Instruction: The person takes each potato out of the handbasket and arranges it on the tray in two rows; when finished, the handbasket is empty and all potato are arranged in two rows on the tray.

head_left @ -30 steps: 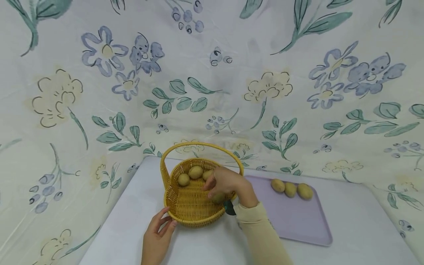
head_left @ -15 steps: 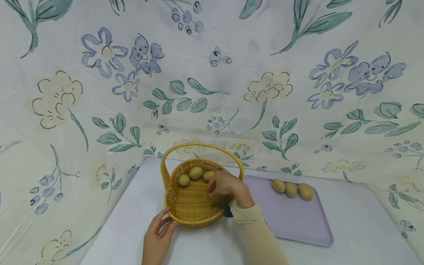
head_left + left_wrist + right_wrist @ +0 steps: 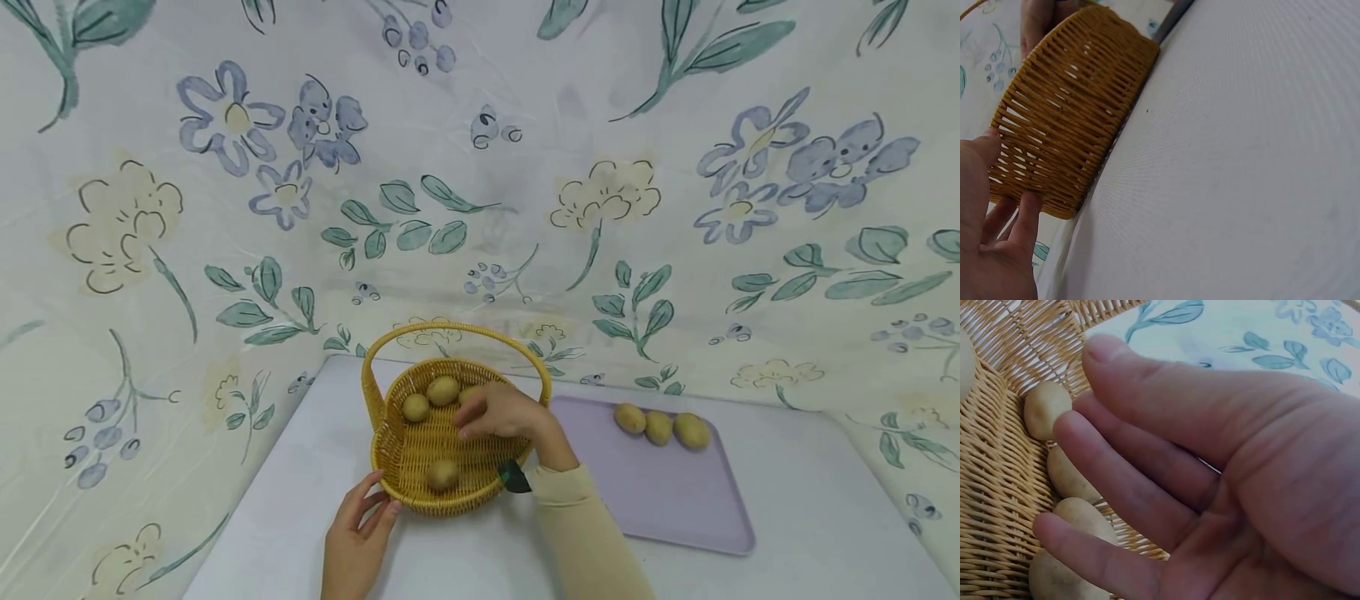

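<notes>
A yellow wicker basket with a tall arched handle stands on the table. My left hand holds its near left rim, thumb and fingers against the woven wall. Inside, potatoes lie along the back, and a single potato rests near the front. My right hand is over the basket's right side with nothing in its grasp. In the right wrist view its fingers are loosely extended and apart, with several potatoes on the wicker beyond them.
To the right lies a lilac tray with 3 potatoes in a row near its back edge. A white table carries both. Floral cloth hangs behind and along the left side.
My right hand has let go of a potato and lifted slightly, its fingers parting. A potato now shows near the basket's front. My left hand stays on the rim.
</notes>
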`<move>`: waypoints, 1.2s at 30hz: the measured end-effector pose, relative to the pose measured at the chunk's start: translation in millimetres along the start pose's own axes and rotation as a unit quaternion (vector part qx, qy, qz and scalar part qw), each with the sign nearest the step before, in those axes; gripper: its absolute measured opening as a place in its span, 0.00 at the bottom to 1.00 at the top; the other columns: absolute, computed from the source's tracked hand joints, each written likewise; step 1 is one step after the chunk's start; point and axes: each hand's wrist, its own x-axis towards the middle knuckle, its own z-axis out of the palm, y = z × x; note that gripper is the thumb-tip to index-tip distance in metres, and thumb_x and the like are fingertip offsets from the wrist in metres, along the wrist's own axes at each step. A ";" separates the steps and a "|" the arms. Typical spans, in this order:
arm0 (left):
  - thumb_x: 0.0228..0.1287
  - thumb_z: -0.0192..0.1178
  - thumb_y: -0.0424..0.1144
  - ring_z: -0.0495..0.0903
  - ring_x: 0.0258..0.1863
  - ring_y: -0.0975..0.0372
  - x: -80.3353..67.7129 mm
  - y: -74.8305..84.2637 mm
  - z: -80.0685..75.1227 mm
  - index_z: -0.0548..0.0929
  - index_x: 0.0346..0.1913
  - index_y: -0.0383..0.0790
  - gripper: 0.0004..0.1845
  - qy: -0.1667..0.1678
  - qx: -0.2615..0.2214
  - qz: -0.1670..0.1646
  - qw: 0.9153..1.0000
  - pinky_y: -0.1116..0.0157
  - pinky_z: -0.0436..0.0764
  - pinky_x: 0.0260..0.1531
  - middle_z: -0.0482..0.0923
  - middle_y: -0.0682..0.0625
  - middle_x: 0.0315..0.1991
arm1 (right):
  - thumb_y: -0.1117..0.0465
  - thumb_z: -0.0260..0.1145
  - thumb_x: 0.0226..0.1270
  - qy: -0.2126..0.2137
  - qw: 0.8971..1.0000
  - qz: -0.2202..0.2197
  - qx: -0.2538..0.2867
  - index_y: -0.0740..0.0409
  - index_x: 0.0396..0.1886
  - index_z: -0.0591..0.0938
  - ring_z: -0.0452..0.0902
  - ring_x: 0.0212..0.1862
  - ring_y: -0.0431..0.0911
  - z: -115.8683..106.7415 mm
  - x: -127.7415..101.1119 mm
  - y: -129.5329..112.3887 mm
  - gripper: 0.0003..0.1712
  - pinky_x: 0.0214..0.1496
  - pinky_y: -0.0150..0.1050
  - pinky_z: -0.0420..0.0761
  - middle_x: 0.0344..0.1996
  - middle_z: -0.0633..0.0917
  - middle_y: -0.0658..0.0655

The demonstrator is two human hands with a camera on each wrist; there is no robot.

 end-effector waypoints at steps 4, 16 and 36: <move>0.59 0.66 0.44 0.75 0.50 0.75 0.2 -0.2 0.2 0.72 0.62 0.55 0.28 0.002 -0.003 0.003 1.000 0.81 0.79 0.49 0.70 0.56 0.60 | 0.55 0.76 0.50 -0.028 0.999 -0.018 0.012 0.41 0.38 0.88 0.81 0.42 0.35 2.6 0.9 1.6 0.13 0.49 0.30 0.82 0.39 0.85 0.39; 0.58 0.67 0.37 0.74 0.48 0.78 -0.5 1.4 0.9 0.72 0.62 0.53 0.28 0.009 -0.007 -0.005 1.000 0.82 0.79 0.48 0.71 0.55 0.59 | 0.60 0.77 0.47 -0.112 0.992 -0.013 0.055 0.48 0.40 0.88 0.84 0.41 0.37 10.7 7.7 8.8 0.16 0.47 0.30 0.84 0.38 0.88 0.45; 0.58 0.67 0.38 0.75 0.50 0.75 0.3 0.2 0.7 0.72 0.61 0.55 0.28 0.007 -0.015 -0.006 1.000 0.81 0.79 0.49 0.71 0.54 0.59 | 0.60 0.77 0.46 -0.135 0.989 -0.046 0.027 0.50 0.39 0.88 0.85 0.38 0.35 17.3 30.4 7.3 0.16 0.43 0.27 0.85 0.35 0.89 0.45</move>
